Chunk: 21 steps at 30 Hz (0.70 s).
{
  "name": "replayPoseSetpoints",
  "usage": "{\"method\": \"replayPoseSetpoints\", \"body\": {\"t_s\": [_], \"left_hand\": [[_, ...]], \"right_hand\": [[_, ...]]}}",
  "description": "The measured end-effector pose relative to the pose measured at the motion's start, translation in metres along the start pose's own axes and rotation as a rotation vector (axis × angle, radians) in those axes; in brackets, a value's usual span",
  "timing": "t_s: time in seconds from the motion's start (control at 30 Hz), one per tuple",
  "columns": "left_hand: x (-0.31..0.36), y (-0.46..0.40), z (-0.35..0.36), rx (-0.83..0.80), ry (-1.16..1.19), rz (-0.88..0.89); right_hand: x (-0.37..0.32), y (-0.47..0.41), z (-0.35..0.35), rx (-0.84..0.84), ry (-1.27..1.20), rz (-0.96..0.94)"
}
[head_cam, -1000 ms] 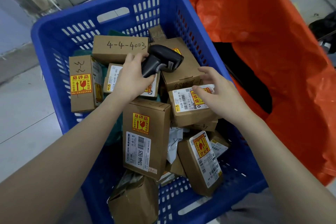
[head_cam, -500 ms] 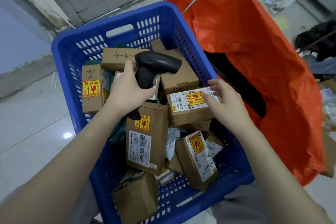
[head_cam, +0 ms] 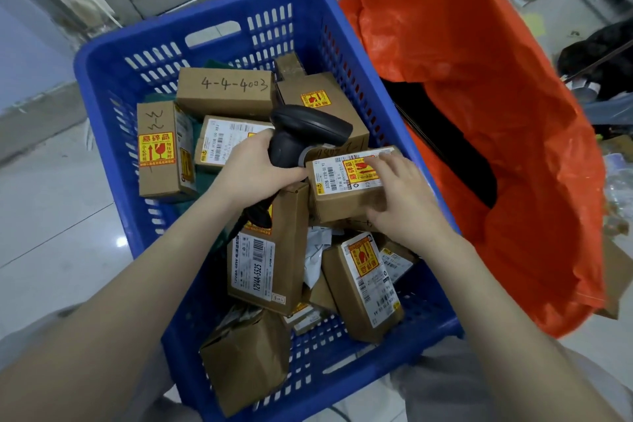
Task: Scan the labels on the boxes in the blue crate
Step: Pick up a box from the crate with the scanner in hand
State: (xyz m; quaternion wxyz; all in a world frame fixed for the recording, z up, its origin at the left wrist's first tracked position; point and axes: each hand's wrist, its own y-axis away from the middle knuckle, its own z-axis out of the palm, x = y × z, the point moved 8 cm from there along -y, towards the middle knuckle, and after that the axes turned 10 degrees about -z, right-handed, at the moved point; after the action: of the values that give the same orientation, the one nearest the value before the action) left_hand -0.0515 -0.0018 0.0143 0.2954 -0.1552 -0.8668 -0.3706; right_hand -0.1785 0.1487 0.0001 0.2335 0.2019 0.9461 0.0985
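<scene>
At the left of the frame the pale floor (head_cam: pixel 51 216) runs up to the blue crate (head_cam: pixel 113 79), which fills the centre and is heaped with cardboard boxes. Against its left wall stands an upright box (head_cam: pixel 157 181) with a yellow and red fragile sticker, and toward the upper middle lies a box marked 4-4-4003 (head_cam: pixel 226 92). The left hand (head_cam: pixel 253 171) sits in the centre of the crate, fingers wrapped tight round the grip of a black barcode scanner (head_cam: pixel 308 130), whose head points right, just above a labelled box (head_cam: pixel 346 188). The right hand (head_cam: pixel 400 195) rests on that box, fingers curled over its near right edge and partly covering the white label. Below, a tall box printed 12V4A-5525 (head_cam: pixel 267 260) leans among others. At the right of the frame an orange plastic bag (head_cam: pixel 496 79) lies open beside the crate.
</scene>
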Motion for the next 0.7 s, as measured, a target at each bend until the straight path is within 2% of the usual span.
{"method": "replayPoseSetpoints", "body": {"t_s": [0.2,0.37,0.53,0.7], "left_hand": [[0.001,-0.009,0.004,-0.018,0.006,0.002],[0.001,-0.012,0.000,0.000,0.055,0.021],[0.000,-0.014,-0.009,0.059,0.096,0.036],[0.004,-0.013,-0.032,0.152,0.199,0.030]], "right_hand": [[-0.004,-0.008,0.021,-0.089,0.236,-0.027],[-0.010,-0.015,0.026,-0.095,0.331,-0.002],[-0.010,-0.020,0.017,-0.076,0.288,0.010],[-0.005,-0.021,-0.007,0.079,0.105,0.088]]}}
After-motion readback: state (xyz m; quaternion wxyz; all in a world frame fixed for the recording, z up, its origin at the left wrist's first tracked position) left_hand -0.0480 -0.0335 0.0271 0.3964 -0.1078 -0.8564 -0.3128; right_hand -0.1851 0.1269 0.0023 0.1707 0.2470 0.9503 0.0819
